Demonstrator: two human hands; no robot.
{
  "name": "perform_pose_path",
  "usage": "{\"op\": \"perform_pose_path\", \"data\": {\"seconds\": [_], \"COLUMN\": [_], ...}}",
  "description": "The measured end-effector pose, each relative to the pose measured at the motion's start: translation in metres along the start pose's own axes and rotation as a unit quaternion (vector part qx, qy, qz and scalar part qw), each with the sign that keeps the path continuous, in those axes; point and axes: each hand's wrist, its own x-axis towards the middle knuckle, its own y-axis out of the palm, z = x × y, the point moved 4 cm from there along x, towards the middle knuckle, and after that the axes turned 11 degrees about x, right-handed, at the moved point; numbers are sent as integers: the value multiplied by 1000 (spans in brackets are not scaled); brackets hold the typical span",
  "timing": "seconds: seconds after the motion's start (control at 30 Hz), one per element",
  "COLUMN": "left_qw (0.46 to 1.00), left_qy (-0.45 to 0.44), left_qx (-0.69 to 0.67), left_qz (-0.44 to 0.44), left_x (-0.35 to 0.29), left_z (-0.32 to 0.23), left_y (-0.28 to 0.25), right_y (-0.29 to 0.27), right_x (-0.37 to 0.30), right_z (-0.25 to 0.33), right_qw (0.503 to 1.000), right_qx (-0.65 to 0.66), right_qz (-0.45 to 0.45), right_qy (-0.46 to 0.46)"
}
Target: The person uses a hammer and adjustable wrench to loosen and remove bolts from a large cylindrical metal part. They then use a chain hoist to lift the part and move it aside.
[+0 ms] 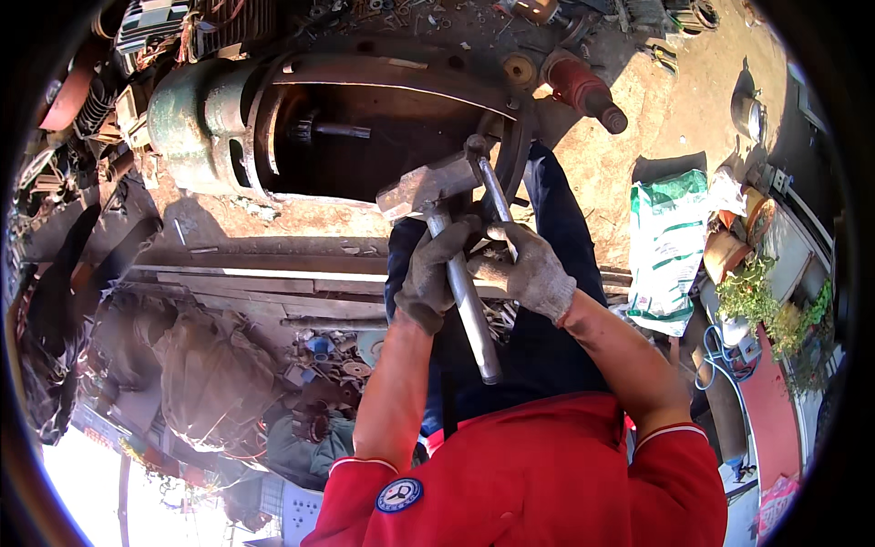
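Observation:
A sledgehammer (427, 185) with a heavy steel head and a tubular metal handle slants in front of my body, head up and away from me. My gloved left hand (432, 273) is closed around its handle just below the head. In my gloved right hand (532, 272) is a bright metal rod (492, 188) with a dark knobbed end, which overlaps the hammer head in view; whether they touch I cannot tell. Beyond the hands lies a green cylindrical metal housing (196, 123) with a large cut-open side, and a splined shaft (339, 130) shows inside it.
A red metal part (583, 87) stands right of the housing. A green and white sack (668, 246) lies at right, near potted plants (770, 296). Long boards (264, 273) run across at left, beside a covered bundle (214, 374). Scrap and loose hardware (392, 16) scatter the far ground.

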Motion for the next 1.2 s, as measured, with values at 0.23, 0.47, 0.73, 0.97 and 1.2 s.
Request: {"op": "perform_pose_path", "data": {"seconds": [0.23,0.47,0.73,0.97,1.2], "left_qw": [987,973,987,920,871], "left_qy": [-37,17,45,139,153], "left_qx": [150,225,61,214,231], "left_qz": [-46,-49,-141,-296,-406], "left_x": [-30,-25,-7,27,3], "left_z": [8,36,27,41,22], "left_y": [-38,-44,-12,-123,-200], "right_y": [70,74,27,-36,-37], "right_x": [-23,-8,-25,-9,59], "right_z": [0,-4,-20,85,99], "right_qw": [973,930,990,969,961], "right_qx": [-210,-264,-114,239,63], "right_qz": [93,241,2,7,-268], "right_qy": [-9,81,83,61,-34]}}
